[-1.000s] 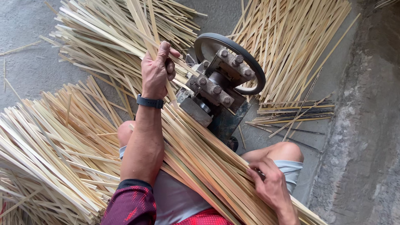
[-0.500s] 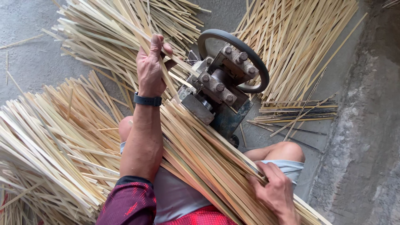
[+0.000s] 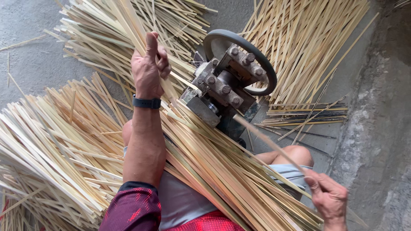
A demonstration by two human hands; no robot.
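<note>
A single strip (image 3: 269, 143) has been drawn out at lower right, pinched in the right hand (image 3: 329, 197). The left hand (image 3: 148, 68), raised at upper centre, is being closed round strips (image 3: 137, 38) beside the machine (image 3: 227, 81).

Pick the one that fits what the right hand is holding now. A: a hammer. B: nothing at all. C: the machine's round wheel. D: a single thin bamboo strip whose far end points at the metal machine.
D: the right hand pinches one bamboo strip in its fingers, and the strip runs up toward the metal machine.
</note>
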